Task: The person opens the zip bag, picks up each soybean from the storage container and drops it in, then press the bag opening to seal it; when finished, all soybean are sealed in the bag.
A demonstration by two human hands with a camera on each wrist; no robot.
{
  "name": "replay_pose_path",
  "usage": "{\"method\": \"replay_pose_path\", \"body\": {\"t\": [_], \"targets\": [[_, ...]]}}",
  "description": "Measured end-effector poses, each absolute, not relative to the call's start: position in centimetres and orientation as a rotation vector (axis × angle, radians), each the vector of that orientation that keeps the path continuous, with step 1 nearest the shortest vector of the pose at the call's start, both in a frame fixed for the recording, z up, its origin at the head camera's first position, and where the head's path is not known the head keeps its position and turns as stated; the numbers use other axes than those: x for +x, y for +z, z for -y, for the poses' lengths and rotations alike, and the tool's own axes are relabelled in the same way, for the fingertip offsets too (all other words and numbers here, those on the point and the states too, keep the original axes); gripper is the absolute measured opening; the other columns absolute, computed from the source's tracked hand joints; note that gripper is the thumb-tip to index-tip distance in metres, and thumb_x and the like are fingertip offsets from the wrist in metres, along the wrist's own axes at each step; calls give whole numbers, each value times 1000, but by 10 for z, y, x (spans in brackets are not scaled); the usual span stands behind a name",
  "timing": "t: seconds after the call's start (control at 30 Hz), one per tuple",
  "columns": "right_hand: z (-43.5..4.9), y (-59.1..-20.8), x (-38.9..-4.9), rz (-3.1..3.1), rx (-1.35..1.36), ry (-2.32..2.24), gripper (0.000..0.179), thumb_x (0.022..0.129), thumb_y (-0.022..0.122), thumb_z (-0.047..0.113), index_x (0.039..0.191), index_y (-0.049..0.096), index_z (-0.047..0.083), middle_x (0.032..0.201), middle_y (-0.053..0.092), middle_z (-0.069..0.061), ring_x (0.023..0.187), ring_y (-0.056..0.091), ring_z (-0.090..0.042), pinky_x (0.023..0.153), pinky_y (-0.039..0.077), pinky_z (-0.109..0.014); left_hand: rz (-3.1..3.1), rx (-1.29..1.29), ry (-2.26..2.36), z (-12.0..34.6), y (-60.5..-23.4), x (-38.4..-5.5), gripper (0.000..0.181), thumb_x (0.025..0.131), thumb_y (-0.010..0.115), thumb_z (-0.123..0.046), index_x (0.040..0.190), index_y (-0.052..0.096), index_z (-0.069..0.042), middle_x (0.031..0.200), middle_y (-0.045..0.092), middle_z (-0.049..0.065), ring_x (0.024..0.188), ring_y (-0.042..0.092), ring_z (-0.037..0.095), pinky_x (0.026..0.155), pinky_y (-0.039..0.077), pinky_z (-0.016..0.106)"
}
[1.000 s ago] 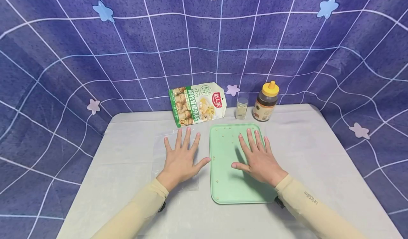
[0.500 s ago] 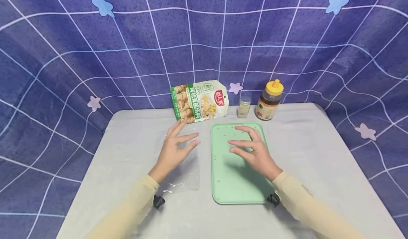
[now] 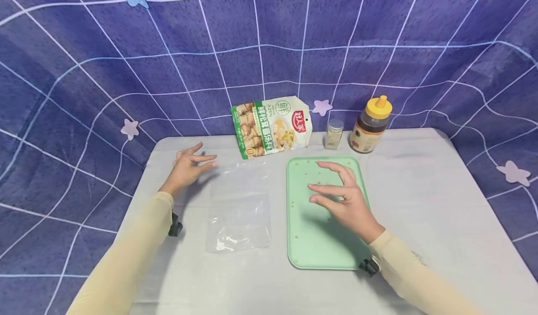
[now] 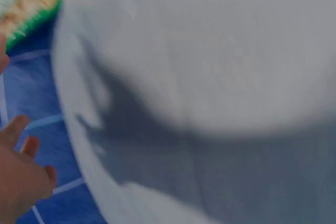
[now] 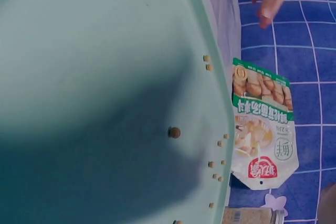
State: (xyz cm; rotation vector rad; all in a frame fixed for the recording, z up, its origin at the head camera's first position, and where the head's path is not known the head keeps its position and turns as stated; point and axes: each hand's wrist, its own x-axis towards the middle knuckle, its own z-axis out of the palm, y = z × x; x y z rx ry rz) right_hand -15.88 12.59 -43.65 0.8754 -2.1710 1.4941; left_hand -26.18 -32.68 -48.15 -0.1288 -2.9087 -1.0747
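Observation:
My left hand (image 3: 187, 168) is held over the table, just left of a clear plastic bag (image 3: 239, 203) lying flat. Its fingers are loosely bent, with nothing between them. Above the green tray (image 3: 308, 245) hovers my right hand (image 3: 349, 203), thumb and fingers spread apart and holding nothing. Several small round tan pieces (image 5: 174, 132), like beans, are scattered on the tray, mostly along its far and left sides. Only part of the left hand (image 4: 21, 177) shows in the left wrist view, over its shadow.
Behind the bag and tray, a green-and-white food pouch (image 3: 273, 128) leans against the blue curtain (image 3: 235, 35). To its right stand a small seasoning jar (image 3: 334, 135) and a dark squeeze bottle (image 3: 370, 126) with a yellow cap. A pale cloth covers the table (image 3: 420, 189).
Both hands were spread flat, the left over the bag, the right over the tray. Their fingers have since bent, and the left hand has moved left off the bag. The head view has tilted down.

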Motion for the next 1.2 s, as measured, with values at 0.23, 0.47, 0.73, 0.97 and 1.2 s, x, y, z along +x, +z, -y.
{"method": "replay_pose_path", "body": {"t": [0.23,0.47,0.73,0.97,1.2], "targets": [[-132,-430,-162,2145,933,1445,38,63,89,-12,98,80,0,138,52,-30,129,38,-51,109,25,-51,2969,-88,-933,344,-514,-269,38,88,81,-37,118,78,-15,168,9,14,144,6,44,106,1,66],[-134,-429,-165,2133,957,1440,39,64,89,-8,101,81,4,139,51,-29,132,36,-46,109,24,-50,2944,-160,-895,338,-521,-274,32,86,83,-32,112,80,-14,167,9,19,143,6,45,105,-1,66],[-139,-434,-166,2114,951,1462,38,66,90,-5,102,82,8,138,52,-28,130,37,-48,109,25,-48,2918,-139,-895,329,-531,-276,21,85,85,-29,99,83,-13,163,25,17,141,10,42,104,4,63],[-139,-426,-160,2121,904,1444,33,62,88,-15,90,81,2,135,53,-31,127,38,-53,109,25,-48,2724,-357,-890,306,-511,-262,7,87,83,-20,91,82,-15,151,40,15,136,20,42,103,9,61],[-136,-415,-160,2136,866,1440,26,67,89,-11,89,81,0,137,54,-27,129,38,-49,111,24,-51,2428,-832,-621,270,-450,-233,12,81,87,-13,90,81,-20,150,44,18,136,29,43,106,12,59]]}}
